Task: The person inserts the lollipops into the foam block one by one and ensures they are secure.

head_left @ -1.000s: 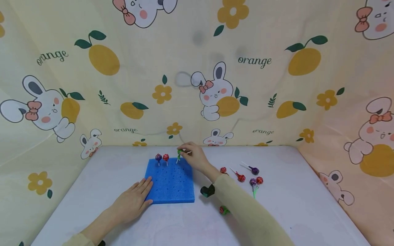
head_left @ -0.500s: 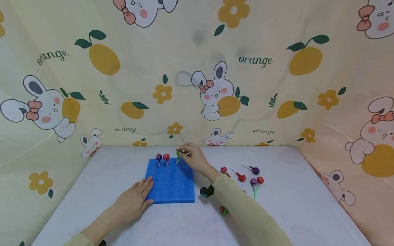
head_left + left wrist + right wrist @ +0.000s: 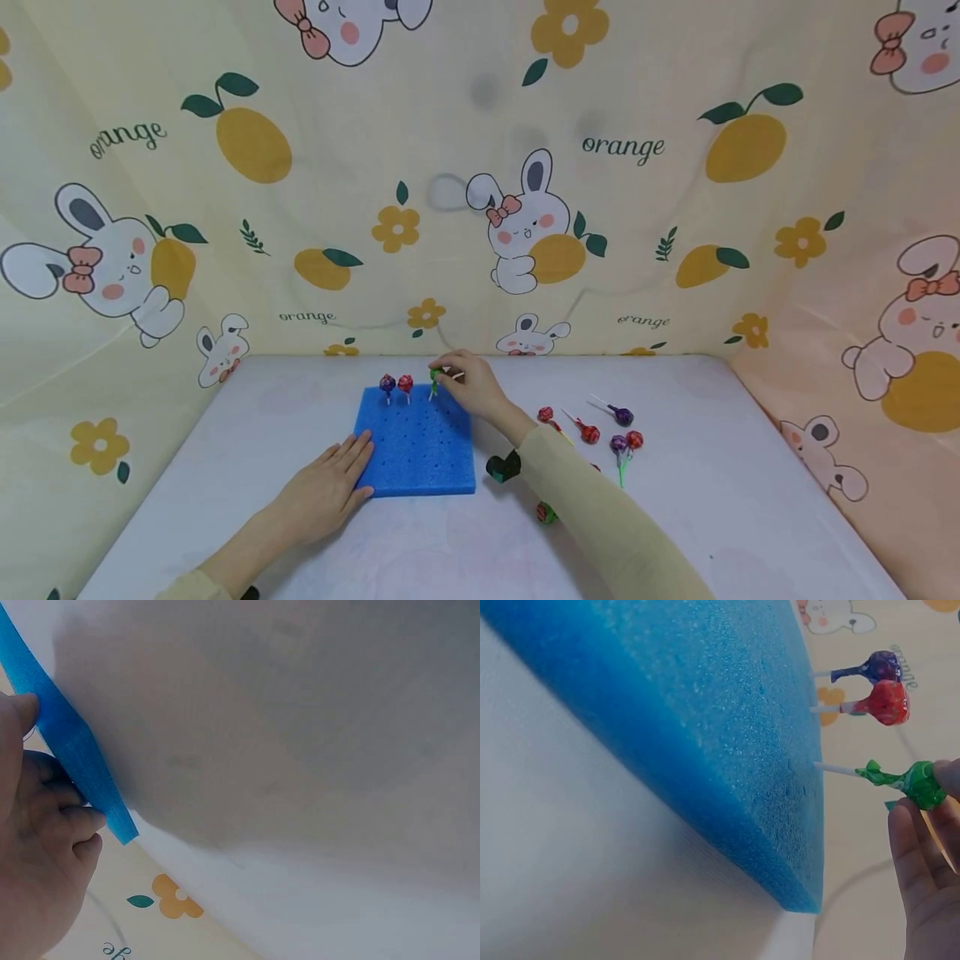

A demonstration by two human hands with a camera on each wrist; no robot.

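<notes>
My right hand (image 3: 476,390) pinches the green-wrapped head of a lollipop (image 3: 924,786) between thumb and fingers. Its white stick points down and meets the top of a blue foam block (image 3: 420,467) near the far edge. To its left, a purple lollipop (image 3: 387,383) and a red lollipop (image 3: 405,383) stand upright in the foam, heads up. Small holes dot the block's surface. My left hand (image 3: 318,492) rests on the block's left edge with fingers extended; the left wrist view shows fingertips against the blue foam (image 3: 79,754) at its side.
Right of the block lie loose lollipops: a purple one (image 3: 623,416), a red one (image 3: 588,434), another red (image 3: 545,413), a purple-and-red pair with green sticks (image 3: 622,467), and a green-and-red one (image 3: 545,512) beside my right sleeve. Printed cloth (image 3: 450,125) walls the white table (image 3: 420,554).
My right hand has lowered the green lollipop very slightly toward the foam and stays over the same spot. My left hand has kept its place on the block.
</notes>
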